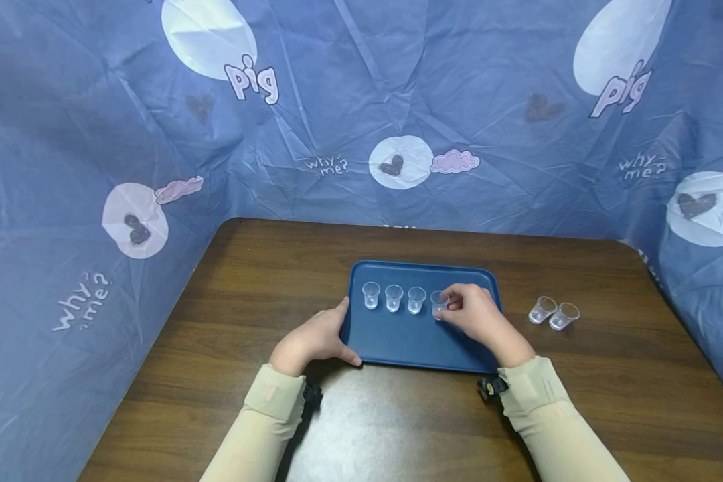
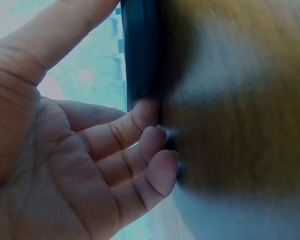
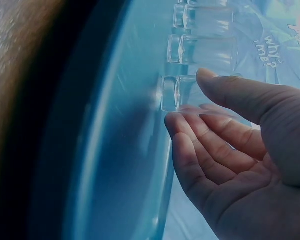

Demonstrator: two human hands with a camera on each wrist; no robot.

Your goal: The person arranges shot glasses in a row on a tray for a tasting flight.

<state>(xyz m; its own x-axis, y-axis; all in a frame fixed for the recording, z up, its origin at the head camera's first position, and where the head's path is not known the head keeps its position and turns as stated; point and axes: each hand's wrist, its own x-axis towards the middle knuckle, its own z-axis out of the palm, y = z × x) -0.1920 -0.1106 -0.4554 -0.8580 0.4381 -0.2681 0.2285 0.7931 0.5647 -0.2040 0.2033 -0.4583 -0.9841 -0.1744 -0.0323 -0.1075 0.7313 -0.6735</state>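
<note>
A blue tray (image 1: pixel 391 341) lies on the wooden table, bearing several small clear plastic cups in one row. My right hand (image 1: pixel 472 311) holds the rightmost cup (image 1: pixel 438 304) of that row between thumb and fingers. In the right wrist view this cup (image 3: pixel 171 93) has its base at the tray surface, and the hand (image 3: pixel 230 145) hides part of its upper wall. At the tray's left end, my left hand (image 1: pixel 316 338) rests with thumb and fingers spread around the front left corner. The left wrist view shows its fingertips (image 2: pixel 162 172) beside the dark tray edge (image 2: pixel 140 55).
Two more clear cups, one (image 1: pixel 542 310) close beside the other (image 1: pixel 564 316), stand on the table (image 1: pixel 602 388) to the right of the tray. A blue printed cloth (image 1: pixel 337 107) hangs behind the table and along both sides.
</note>
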